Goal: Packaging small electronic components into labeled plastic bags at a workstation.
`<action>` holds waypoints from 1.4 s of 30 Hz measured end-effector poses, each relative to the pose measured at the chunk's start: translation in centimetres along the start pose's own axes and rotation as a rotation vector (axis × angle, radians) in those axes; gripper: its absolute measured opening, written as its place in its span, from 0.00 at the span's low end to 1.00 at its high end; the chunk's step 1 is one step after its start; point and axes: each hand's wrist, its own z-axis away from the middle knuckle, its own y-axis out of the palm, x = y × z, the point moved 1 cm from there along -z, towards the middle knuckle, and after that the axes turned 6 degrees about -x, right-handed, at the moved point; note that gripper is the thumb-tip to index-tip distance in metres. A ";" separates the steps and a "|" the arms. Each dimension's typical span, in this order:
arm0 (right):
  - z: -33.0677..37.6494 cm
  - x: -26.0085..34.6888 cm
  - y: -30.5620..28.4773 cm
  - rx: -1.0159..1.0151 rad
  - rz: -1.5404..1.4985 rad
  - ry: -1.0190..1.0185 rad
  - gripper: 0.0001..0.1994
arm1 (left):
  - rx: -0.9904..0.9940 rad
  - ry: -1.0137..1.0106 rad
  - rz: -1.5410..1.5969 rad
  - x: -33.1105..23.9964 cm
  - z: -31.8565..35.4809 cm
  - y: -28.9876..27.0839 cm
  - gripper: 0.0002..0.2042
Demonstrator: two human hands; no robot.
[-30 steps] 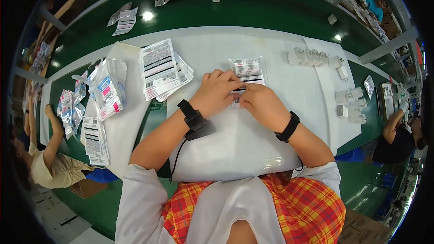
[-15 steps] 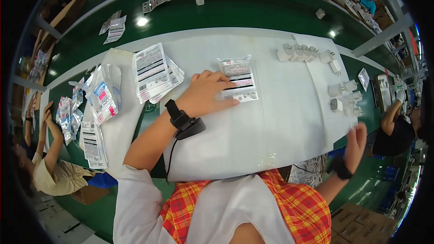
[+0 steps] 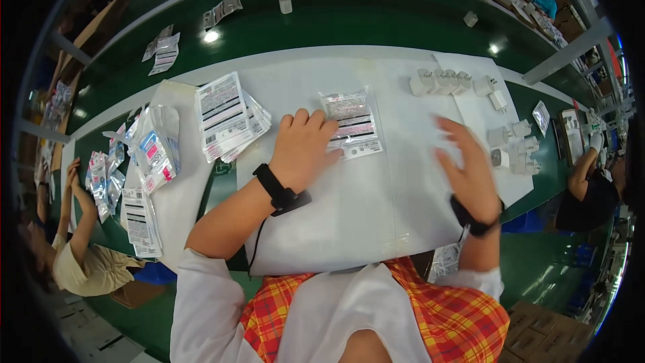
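A small printed clear-and-white pouch (image 3: 354,124) lies flat near the middle of the white work surface. Beside its left edge is my left hand (image 3: 304,144), fingers spread and palm down, thumb slightly blurred near the pouch's lower left corner. It grips nothing that I can see. My right hand (image 3: 468,168) hovers over the right part of the surface, fingers apart and smeared by motion, with nothing visible in it. White plug adapters stand to its right, among them a grey-faced adapter (image 3: 499,158). A row of white adapters (image 3: 437,83) stands farther back.
A stack of printed flat pouches (image 3: 222,111) lies left of my left hand. Beyond it are an open plastic bag (image 3: 158,148) and another pouch stack (image 3: 139,222). A green conveyor belt (image 3: 376,17) with scattered pouches crosses behind. Co-workers sit at both sides.
My left hand has lifted off the pouch and shifted left. My right hand has swung in from beyond the table's right edge to above the white surface. Items on the belt have drifted left.
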 end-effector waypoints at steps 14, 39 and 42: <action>-25.9 -4.6 6.8 0.045 0.251 -0.060 0.31 | -0.154 -0.453 -0.015 14.0 5.0 -3.4 0.20; -11.8 1.9 10.6 0.413 0.104 -0.380 0.11 | -0.243 -0.319 0.081 2.7 -7.5 11.1 0.08; -9.9 3.3 14.4 0.461 -0.027 -0.252 0.08 | -0.194 -0.238 0.140 6.7 -7.0 10.5 0.10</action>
